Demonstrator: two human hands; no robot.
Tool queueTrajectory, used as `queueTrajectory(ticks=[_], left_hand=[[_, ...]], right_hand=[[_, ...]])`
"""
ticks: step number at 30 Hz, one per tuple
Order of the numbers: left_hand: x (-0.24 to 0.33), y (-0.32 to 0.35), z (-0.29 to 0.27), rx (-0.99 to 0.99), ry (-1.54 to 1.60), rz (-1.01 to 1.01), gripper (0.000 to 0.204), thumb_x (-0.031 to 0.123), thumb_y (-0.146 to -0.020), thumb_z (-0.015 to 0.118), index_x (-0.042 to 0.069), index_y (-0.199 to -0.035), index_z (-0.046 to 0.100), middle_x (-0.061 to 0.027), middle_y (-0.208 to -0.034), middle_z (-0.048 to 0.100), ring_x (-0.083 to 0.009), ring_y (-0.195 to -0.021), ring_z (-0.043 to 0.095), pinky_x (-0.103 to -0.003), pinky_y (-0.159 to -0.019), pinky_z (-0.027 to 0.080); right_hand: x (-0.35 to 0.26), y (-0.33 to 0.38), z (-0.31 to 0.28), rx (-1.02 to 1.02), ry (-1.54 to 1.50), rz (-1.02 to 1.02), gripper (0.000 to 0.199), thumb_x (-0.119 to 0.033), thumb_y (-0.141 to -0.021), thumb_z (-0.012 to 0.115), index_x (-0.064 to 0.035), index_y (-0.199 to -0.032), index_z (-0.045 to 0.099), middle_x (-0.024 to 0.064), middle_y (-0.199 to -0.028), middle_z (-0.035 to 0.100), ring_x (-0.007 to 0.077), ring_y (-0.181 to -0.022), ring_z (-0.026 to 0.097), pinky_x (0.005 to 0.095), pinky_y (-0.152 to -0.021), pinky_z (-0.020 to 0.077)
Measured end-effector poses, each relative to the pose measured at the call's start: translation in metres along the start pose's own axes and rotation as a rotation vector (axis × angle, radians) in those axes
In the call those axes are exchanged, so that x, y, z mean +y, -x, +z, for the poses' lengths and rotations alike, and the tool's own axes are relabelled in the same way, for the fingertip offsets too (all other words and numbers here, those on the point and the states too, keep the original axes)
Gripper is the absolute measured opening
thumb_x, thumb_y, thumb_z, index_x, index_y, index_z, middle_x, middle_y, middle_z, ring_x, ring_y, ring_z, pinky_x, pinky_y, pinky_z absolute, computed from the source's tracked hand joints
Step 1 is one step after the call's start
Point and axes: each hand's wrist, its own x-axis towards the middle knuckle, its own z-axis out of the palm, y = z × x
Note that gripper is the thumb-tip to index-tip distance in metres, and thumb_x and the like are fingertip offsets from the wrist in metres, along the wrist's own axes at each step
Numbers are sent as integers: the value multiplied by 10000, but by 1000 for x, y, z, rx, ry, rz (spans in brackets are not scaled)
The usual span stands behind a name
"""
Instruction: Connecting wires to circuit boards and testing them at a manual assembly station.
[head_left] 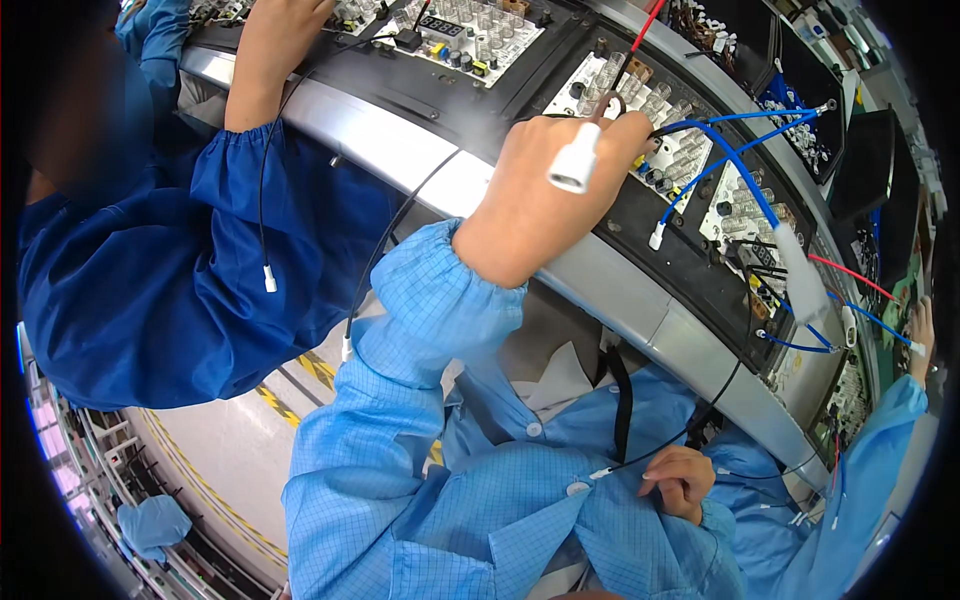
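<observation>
My left hand [545,190] reaches over a white circuit board [690,165] with clear plastic tubes. Its fingers are closed around a brown wire [606,101] that ends in a white sleeved connector [574,165]; the fingertips are partly hidden. Blue cables [735,160] spread out to the right of this hand, one ending in a small white plug [657,236]. Low in front of my chest, my right hand [680,478] is curled, and nothing shows in its fingers. Beside it hangs a thin black wire with a white tip [600,473].
A metal rail [640,300] edges the line of black trays [640,255]. Another board [470,45] lies farther left. A co-worker in a dark blue sleeve [230,180] works at left; another person's hand [922,335] is at far right. Black wires [400,215] hang over the rail.
</observation>
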Motion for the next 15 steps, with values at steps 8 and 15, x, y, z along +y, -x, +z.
queueTrajectory(ticks=[8, 15], left_hand=[[4, 3, -1, 31, 14, -2, 108, 141, -808, 691, 63, -868, 645, -141, -609, 584, -322, -540, 587, -379, -494, 458], [7, -2, 5, 19, 0, 34, 94, 127, -799, 698, 60, -852, 659, -137, -632, 602, -308, -542, 594, -362, -493, 466]], right_hand=[[1, 1, 1, -21, 2, -10, 196, 41, -754, 553, -3, -892, 686, 66, -602, 647, 184, -566, 610, 257, -517, 483], [4, 5, -2, -19, -4, -7, 196, 40, -752, 551, -10, -892, 680, 68, -602, 642, 185, -574, 613, 259, -515, 482]])
